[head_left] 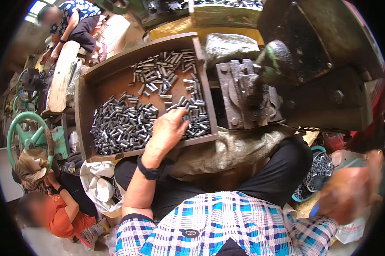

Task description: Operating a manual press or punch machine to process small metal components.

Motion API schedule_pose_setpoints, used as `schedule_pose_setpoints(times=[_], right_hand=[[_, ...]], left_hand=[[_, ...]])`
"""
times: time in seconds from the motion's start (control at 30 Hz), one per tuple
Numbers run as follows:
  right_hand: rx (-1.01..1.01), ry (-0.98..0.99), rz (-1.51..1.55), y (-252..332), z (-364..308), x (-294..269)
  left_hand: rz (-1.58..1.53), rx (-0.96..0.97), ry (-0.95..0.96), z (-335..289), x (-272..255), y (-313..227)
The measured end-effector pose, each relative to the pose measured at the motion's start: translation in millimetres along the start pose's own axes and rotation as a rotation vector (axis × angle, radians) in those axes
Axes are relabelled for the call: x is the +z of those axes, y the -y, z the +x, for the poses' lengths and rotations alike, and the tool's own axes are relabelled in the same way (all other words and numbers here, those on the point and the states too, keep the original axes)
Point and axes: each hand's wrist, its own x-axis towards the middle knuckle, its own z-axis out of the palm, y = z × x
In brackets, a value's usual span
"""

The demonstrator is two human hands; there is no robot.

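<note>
My left hand [169, 127], with a dark band on its wrist, reaches into a shallow wooden tray [82, 117]. Its fingers are bent and closed among short metal pins [126, 121], and whatever they hold is hidden. The pins lie heaped at the tray's left and scattered toward its far side. To the right, my right hand [371, 164] and forearm are smeared by motion, so its fingers cannot be made out. It is beyond a turquoise-rimmed container [318, 170] of small metal pieces.
A heavy machine [320, 96] with a bolted metal die block [239, 96] stands right of the tray. Sacking [243, 149] hangs between my knees. Two people sit at the left, one near a green handwheel [30, 138]. A white sack [96, 179] stands by my left knee.
</note>
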Motion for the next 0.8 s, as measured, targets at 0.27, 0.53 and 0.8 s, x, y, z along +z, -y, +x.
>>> schedule_pose_setpoints(times=[0.27, 0.53, 0.8], right_hand=[[0.194, 0.675, 0.472, 94.3, -4.6, 224.2], [-0.028, 0.794, 0.508, 125.5, 3.6, 329.8], [0.119, 0.930, 0.645, 111.7, 5.6, 338.5]], left_hand=[[0.248, 0.131, 0.026, -5.4, 19.6, 17.2], [0.190, 0.149, -0.006, -5.7, 26.3, 23.1], [-0.002, 0.137, -0.075, -5.6, 22.9, 16.8]])
